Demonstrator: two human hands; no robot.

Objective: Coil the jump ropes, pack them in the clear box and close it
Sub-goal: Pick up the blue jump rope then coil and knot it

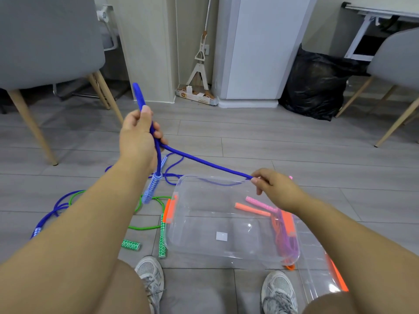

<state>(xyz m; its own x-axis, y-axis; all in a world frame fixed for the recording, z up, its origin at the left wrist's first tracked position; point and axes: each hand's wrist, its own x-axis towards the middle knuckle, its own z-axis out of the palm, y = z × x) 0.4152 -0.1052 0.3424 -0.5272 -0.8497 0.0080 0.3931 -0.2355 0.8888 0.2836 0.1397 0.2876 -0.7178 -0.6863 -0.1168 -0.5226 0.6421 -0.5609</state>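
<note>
You were coiling the thick blue braided jump rope (204, 163), left hand (138, 134) clenched round its loops, right hand (276, 189) pinching the taut strand over the open clear plastic box (199, 245); next, likely another wrap.

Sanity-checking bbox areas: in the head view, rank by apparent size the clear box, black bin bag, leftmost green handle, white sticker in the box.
1. clear box (nearest the camera, so true size against the bag is unsure)
2. black bin bag
3. leftmost green handle
4. white sticker
</note>
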